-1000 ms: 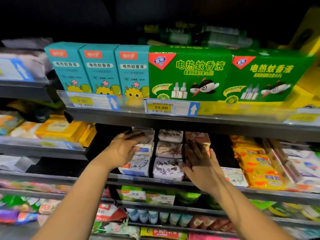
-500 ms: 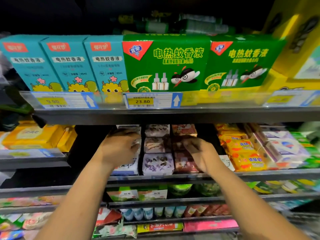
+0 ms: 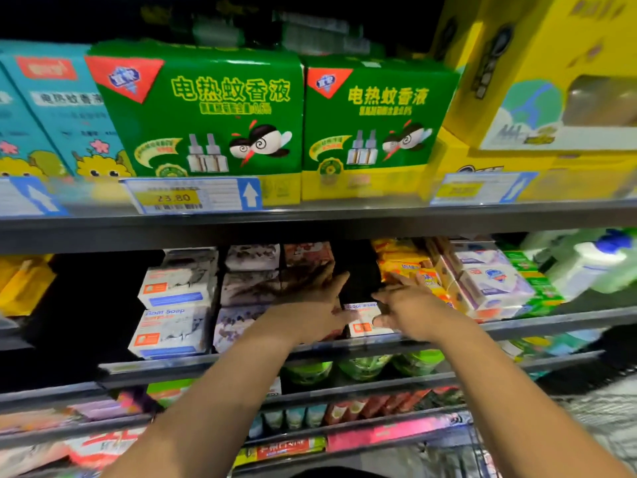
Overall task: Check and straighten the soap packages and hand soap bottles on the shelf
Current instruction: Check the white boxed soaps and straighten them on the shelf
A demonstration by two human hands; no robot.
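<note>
A white soap box (image 3: 364,317) lies flat at the shelf's (image 3: 551,321) front edge, long side along it, orange label outward, between the left hand (image 3: 310,315) and right hand (image 3: 412,310), whose straight fingers flank it. Stacked boxes (image 3: 172,312) leftward read "Goat Soap"; a tag (image 3: 174,197) above reads 23.80

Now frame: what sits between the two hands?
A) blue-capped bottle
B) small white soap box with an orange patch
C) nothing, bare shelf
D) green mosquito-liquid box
B: the small white soap box lies at the front edge of the shelf, with the left hand beside it on one side and the right hand on the other.
</note>
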